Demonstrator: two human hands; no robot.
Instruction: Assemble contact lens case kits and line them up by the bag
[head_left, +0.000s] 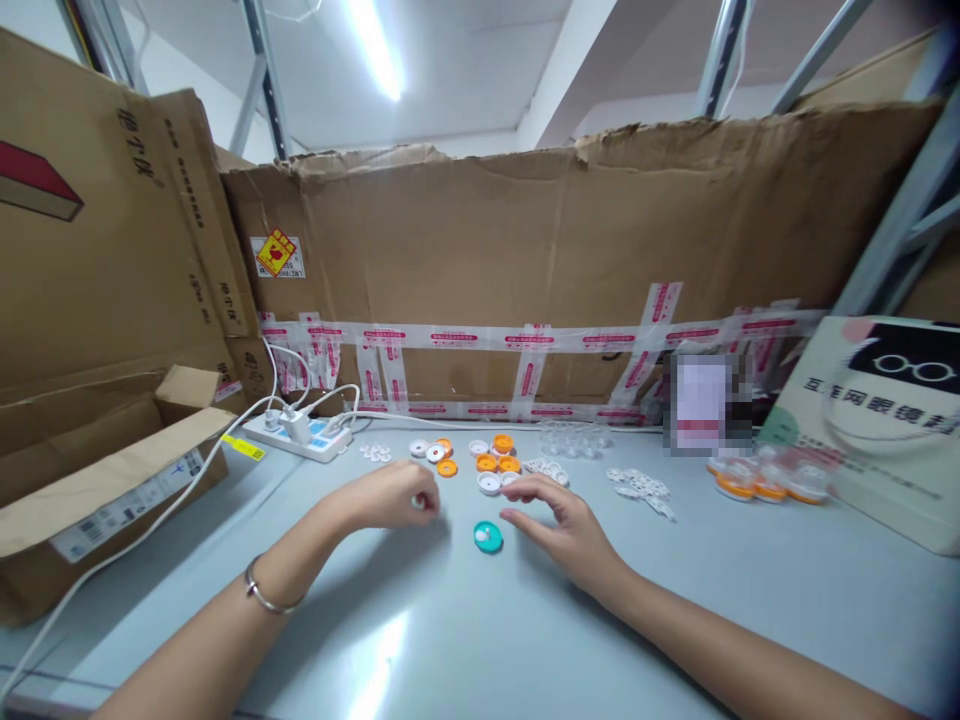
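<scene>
A teal round disc (488, 537) lies flat on the table between my hands, with small pale pieces on top of it. My left hand (397, 495) hovers to its left, fingers curled together; a small whitish spot shows between them, but I cannot make out what it is. To the right of the disc is my right hand (562, 518), thumb and fingers apart with nothing between them. Its fingertips are close to a white round cup-like piece (490, 484). Behind that stand orange round pieces (503, 443), some stacked or touching.
Small white rings (375, 453), white pieces (641, 488) and clear plastic parts (574, 438) lie along the back. Orange-based clear assemblies (771, 478) stand at right beside a printed box (877, 430). A power strip (300, 435) and an opened carton (112, 470) are left; cardboard (480, 250) walls the back.
</scene>
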